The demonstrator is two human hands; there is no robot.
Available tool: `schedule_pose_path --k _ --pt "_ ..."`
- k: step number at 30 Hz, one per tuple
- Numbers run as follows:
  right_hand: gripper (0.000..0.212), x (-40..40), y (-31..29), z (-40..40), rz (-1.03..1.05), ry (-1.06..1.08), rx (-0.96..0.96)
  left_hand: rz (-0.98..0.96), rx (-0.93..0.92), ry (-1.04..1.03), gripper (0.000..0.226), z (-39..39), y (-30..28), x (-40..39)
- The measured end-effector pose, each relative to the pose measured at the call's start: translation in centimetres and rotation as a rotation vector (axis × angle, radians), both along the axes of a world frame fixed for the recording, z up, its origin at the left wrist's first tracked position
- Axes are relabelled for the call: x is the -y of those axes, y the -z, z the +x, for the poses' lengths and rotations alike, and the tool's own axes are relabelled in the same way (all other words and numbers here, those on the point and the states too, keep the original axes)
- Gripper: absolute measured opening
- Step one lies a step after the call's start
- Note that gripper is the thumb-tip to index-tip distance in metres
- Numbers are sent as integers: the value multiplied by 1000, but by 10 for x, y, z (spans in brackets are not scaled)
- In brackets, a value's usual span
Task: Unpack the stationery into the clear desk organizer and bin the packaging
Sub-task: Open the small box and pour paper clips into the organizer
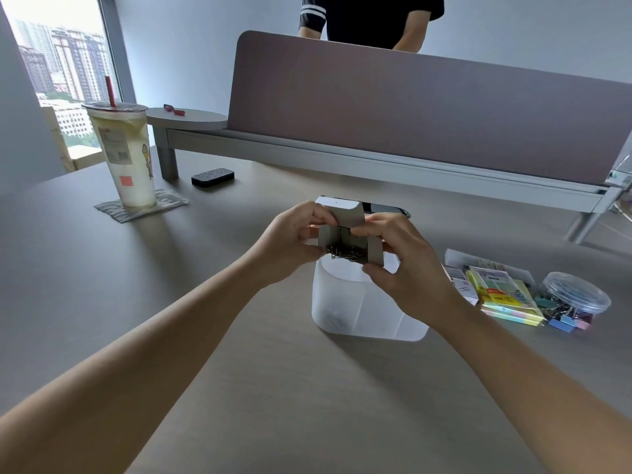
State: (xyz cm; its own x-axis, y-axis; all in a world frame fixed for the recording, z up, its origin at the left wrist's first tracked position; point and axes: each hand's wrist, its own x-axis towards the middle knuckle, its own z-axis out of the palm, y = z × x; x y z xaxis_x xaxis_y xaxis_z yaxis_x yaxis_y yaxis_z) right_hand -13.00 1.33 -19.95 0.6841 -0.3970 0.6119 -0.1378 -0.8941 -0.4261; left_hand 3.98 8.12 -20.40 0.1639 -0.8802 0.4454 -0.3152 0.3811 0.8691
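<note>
Small grey cardboard box, flaps open, held above the clear desk organizer — a frosted, round-cornered plastic tub on the smooth desk. Left hand grips the box's left side with curled fingers; right hand pinches its right flap and lower corner. A tangle of thin wire paper clips shows at the box mouth. One small item, unclear, lies in the organizer. At right: pastel sticky-note packs and a round clear tub with coloured binder clips beside it. At left — a lidded drink cup on a ribbed coaster.
</note>
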Motion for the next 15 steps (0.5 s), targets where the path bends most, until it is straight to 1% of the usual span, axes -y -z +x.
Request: schedule_pose_path --k 7,15 --pt "48 -1 -2 -3 26 26 7 18 12 -9 47 -2 0 4" --pt "41 -10 -6 0 126 85 -48 5 90 -112 54 1 -2 -1"
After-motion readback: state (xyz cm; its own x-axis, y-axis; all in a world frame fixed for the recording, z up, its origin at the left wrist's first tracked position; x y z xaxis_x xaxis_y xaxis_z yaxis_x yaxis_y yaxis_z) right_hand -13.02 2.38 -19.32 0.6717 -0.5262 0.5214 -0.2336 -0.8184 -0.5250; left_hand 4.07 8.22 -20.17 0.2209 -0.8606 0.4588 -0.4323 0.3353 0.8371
